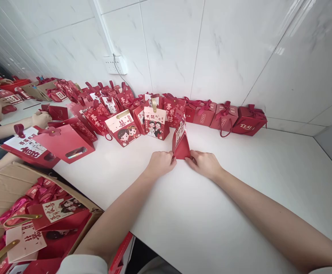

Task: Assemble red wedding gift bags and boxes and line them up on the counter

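A small red gift box (182, 144) with a pointed, tent-like top and a ribbon stands upright on the white table, its plain triangular side toward me. My left hand (160, 163) pinches its lower left corner. At the lower right corner, my right hand (205, 163) grips it between thumb and curled fingers. Just behind it are a gift box with a cartoon couple (155, 123) and another with two cartoon faces (123, 128). Both thumbs are partly hidden against the box.
Several ribbon-tied red boxes (225, 117) line the tiled wall. More red boxes crowd the back left, near a wall socket (115, 65). A cardboard carton (3, 182) of gift boxes sits front left. Other people's hands (40, 118) handle boxes at far left.
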`<state>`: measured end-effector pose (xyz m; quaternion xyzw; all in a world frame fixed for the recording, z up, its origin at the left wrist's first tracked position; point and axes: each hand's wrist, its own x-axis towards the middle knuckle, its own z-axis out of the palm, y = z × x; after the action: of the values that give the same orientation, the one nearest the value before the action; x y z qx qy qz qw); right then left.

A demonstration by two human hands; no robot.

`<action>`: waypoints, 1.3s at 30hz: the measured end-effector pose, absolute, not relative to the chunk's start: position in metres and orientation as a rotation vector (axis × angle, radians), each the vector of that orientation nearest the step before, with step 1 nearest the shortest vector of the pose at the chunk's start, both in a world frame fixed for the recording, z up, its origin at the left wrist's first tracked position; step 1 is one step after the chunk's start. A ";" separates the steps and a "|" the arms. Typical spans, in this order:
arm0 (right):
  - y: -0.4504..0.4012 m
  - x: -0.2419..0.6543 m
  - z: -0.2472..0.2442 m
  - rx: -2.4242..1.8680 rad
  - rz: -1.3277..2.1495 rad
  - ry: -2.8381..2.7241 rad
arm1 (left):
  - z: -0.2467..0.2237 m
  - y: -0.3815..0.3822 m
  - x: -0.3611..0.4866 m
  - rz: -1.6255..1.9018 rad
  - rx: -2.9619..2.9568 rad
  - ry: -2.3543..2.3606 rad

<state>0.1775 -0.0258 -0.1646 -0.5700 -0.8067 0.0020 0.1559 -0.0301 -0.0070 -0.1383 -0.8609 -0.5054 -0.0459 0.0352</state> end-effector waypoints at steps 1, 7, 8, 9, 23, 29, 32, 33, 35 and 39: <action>-0.026 0.177 -0.165 -1.630 0.010 -2.313 | -0.138 -0.007 -0.030 -0.131 -2.661 -1.527; -0.023 0.178 -0.171 -1.539 0.018 -2.313 | -0.143 -0.003 -0.030 -0.175 -2.676 -1.522; -0.023 0.178 -0.171 -1.512 0.008 -2.312 | -0.144 -0.002 -0.031 -0.187 -2.684 -1.519; -0.022 0.179 -0.172 -1.489 0.000 -2.313 | -0.146 -0.001 -0.031 -0.200 -2.699 -1.502; -0.029 0.179 -0.166 -0.977 -0.075 -2.414 | -0.120 0.004 -0.059 -0.349 -2.710 -1.461; -0.030 0.176 -0.162 -0.759 -0.117 -2.158 | -0.103 0.009 -0.076 -0.920 -2.623 -1.647; -0.026 0.179 -0.160 -0.845 0.001 -1.844 | -0.105 0.003 -0.066 -1.004 -2.768 -1.508; -0.024 0.180 -0.161 -0.884 0.046 -1.747 | -0.107 0.001 -0.062 -0.987 -2.818 -1.480; -0.019 0.182 -0.163 -0.948 0.113 -1.591 | -0.110 -0.001 -0.054 -0.981 -2.839 -1.476; -0.014 0.182 -0.154 -0.962 0.235 -1.416 | -0.105 -0.002 -0.058 -1.287 -2.744 -1.520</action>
<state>0.1819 -0.0140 -0.1539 -0.4234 -0.6232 0.1036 0.6493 -0.0576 -0.0020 -0.1050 -0.8030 -0.4448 -0.3768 -0.1240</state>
